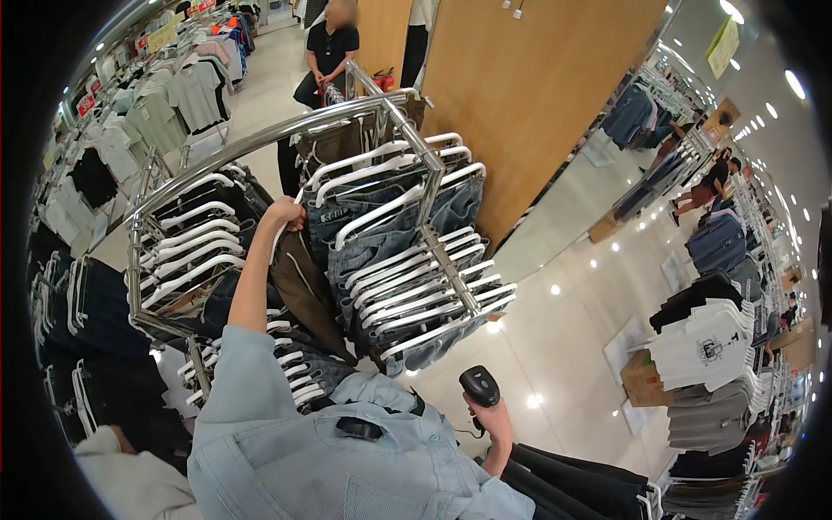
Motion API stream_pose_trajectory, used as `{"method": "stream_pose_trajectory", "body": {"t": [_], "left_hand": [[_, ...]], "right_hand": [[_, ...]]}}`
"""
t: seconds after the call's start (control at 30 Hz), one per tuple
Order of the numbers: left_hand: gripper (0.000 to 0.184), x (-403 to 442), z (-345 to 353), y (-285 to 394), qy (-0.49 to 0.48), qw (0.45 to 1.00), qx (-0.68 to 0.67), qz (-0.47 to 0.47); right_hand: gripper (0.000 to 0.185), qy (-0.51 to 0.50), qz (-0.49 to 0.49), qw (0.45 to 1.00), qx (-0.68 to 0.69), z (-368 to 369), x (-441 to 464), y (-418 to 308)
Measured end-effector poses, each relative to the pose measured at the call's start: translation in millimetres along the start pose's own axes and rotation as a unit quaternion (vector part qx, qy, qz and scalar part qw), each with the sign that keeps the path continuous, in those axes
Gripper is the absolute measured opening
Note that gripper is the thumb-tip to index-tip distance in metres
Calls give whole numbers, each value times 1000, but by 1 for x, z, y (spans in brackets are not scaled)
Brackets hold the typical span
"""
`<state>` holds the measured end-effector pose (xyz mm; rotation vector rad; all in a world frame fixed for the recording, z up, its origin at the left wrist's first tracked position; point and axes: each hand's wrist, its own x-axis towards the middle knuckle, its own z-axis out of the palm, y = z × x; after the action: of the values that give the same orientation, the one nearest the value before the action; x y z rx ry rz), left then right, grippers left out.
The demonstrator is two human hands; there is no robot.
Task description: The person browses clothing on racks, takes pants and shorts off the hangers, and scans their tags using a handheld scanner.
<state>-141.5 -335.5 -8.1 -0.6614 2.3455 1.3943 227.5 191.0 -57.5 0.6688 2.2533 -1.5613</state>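
My left hand is closed on a white hanger at the middle of the clothes rack, and brown trousers hang just below it. Jeans on white hangers are to the right of that hand, along the chrome rail. Lower right, my right hand is wrapped round the handle of a black handheld scanner, held away from the garments with its head pointing up.
A seated person is beyond the rack. Behind it stands a wooden panel beside a mirror. Dark trousers hang at the lower right, near my right arm. A grey sleeve shows at the lower left.
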Motion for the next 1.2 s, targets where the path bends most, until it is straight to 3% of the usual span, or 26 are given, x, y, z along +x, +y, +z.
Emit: {"method": "stream_pose_trajectory", "body": {"t": [0.2, 0.27, 0.4, 0.63, 0.73, 0.87, 1.2], "left_hand": [[19, 15, -9, -4, 25, 993, 108, 34], [20, 26, -13, -13, 25, 985, 173, 8], [15, 34, -13, -32, -3, 984, 177, -14], [17, 1, -8, -20, -235, 932, 274, 32], [19, 5, -10, -12, -245, 916, 306, 85], [21, 14, -19, 0, -178, 934, 294, 98], [21, 25, -19, 72, -164, 933, 273, 168]], "right_hand": [[23, -31, -19, 999, -18, 14, 7, -7], [23, -37, -15, 999, -27, 15, 5, -18], [24, -19, -18, 999, -19, 17, 5, -21], [25, -12, 5, 1000, -6, 21, 8, -16], [25, -10, 3, 1000, -7, 26, 10, -18], [25, 1, 15, 1000, -8, 33, 10, -15], [26, 35, 35, 998, 43, 48, 0, -7]]}}
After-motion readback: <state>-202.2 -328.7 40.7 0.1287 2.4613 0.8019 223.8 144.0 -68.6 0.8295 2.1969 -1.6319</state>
